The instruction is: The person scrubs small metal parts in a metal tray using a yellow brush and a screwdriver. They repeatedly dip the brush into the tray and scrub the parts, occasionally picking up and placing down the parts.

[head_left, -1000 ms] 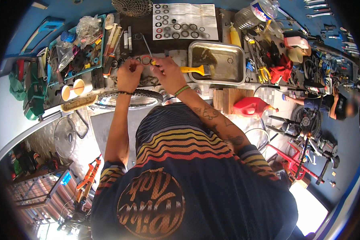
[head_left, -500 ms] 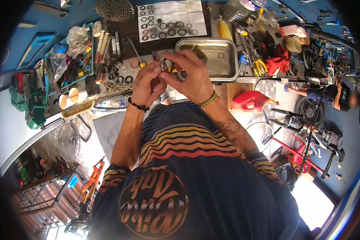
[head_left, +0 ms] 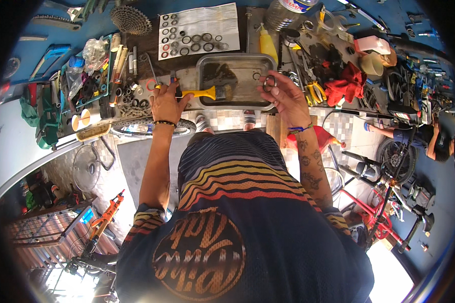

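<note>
My right hand (head_left: 288,98) is raised over the right end of a shallow metal tray (head_left: 237,107). Its thumb and fingers pinch a thin dark ring (head_left: 269,83). My left hand (head_left: 167,106) lies low over the bench, left of the tray. Its fingers spread over the handle end of a screwdriver (head_left: 153,70), and its thumb reaches toward a yellow-handled brush (head_left: 202,94). The fingertips are partly hidden. The brush rests across the tray's left rim with its bristles inside. Dark liquid lies in the tray, and a smaller ring (head_left: 257,76) sits at its right.
Behind the tray, a white sheet (head_left: 199,30) carries several rings in rows. A yellow bottle (head_left: 268,45) stands beside the tray. Pliers (head_left: 316,92) and a red cloth (head_left: 346,81) lie to the right. A teal tray of parts (head_left: 106,86) is at left. Another person (head_left: 435,134) is at far right.
My hands, together around the ring before, have parted. The right hand has carried the ring rightward over the tray. The left hand has moved left and down onto the bench tools.
</note>
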{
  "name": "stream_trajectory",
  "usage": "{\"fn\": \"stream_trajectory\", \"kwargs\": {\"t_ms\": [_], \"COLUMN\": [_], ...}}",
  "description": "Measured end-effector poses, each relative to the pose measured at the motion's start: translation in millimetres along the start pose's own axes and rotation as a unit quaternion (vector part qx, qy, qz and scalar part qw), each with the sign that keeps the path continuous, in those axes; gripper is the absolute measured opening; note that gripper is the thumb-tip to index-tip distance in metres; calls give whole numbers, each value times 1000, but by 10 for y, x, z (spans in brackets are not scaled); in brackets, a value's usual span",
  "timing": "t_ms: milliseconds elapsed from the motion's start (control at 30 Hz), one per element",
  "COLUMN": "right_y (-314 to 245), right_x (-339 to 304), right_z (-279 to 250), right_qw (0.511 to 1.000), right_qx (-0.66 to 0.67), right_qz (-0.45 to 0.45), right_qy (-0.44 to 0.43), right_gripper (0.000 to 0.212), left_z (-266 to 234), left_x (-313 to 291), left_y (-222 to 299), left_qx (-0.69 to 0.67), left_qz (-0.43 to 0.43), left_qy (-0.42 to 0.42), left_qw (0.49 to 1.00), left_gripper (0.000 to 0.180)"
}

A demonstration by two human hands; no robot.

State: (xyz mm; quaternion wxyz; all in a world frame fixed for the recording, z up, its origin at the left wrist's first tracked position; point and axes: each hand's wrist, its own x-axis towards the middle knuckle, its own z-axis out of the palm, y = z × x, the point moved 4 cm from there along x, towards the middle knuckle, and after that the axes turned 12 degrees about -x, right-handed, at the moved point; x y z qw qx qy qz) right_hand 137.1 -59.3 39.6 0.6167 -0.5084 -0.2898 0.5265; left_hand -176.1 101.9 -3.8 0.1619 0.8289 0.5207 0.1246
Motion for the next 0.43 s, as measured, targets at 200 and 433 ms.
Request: {"fn": "stream_trajectory", "kwargs": {"t_ms": [200, 433], "right_y": [-112, -55], "right_x": [36, 18], "right_z": [-34, -93], "right_qw": [995, 994], "right_qx": [26, 30], "right_qz": [6, 20], "right_qy": [-94, -99], "right_gripper": [51, 55], "left_z": [-15, 68], "left_x": [29, -130], "left_y": [119, -102], "left_qx": [-200, -108], "left_qz": [-107, -169], "left_qy": [-47, -2], "left_qw": [973, 980], "left_gripper": [37, 40]}}
